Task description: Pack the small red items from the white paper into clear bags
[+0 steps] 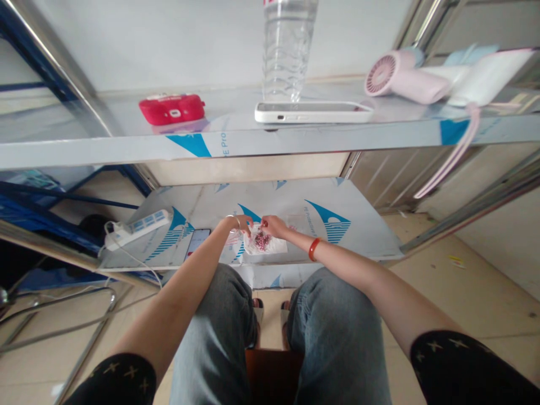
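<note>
On the lower shelf lies a white, crinkled wrapping or tray (274,246) with a cluster of small dark red beads (262,241) in it. My left hand (243,224) is at its upper left edge, fingers bent down and drawn together; what they pinch is too small to make out. From the right, my right hand (275,226) reaches over the back edge with its fingers curled closed. A dark red speck shows at those fingertips, but I cannot tell whether it is a bead. Both hands are close together, just above the beads.
A phone (198,242) and a white power strip (137,229) lie on the lower shelf (363,225), left of my hands. The upper shelf overhead holds a red case (172,109), a water bottle (289,53), a white-edged phone (314,112) and a pink hand fan (405,77) with a hanging strap.
</note>
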`<control>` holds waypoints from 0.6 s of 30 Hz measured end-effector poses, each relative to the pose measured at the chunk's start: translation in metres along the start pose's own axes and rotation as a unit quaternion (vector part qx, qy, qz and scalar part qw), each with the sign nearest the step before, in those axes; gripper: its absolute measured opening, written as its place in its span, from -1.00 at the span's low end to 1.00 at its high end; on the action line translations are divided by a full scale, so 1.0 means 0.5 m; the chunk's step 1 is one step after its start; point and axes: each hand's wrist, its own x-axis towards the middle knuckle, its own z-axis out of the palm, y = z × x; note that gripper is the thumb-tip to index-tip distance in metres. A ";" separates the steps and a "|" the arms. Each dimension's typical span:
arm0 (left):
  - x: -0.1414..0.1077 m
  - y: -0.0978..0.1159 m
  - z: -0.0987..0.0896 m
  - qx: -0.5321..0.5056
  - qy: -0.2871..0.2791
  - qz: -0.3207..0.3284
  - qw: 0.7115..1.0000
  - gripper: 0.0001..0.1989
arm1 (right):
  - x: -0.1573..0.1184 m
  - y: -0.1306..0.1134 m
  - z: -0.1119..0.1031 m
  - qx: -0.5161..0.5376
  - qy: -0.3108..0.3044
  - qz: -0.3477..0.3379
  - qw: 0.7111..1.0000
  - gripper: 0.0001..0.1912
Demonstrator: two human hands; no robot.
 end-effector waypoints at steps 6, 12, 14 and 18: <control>-0.005 0.005 -0.003 0.003 0.004 0.005 1.000 -0.44 | -0.034 0.013 0.020 -0.080 -0.130 -0.005 0.988 -0.81; 0.001 0.000 0.000 -0.006 0.007 -0.010 1.000 -0.41 | -0.043 0.028 0.071 -0.067 -0.140 -0.005 0.988 -0.66; 0.003 -0.001 0.001 -0.006 0.008 -0.012 1.000 -0.39 | -0.046 0.026 0.083 -0.083 -0.133 -0.018 0.987 -0.65; 0.007 -0.004 0.003 0.005 0.016 -0.005 1.000 -0.43 | -0.050 0.020 0.109 -0.122 -0.116 -0.070 0.983 -0.69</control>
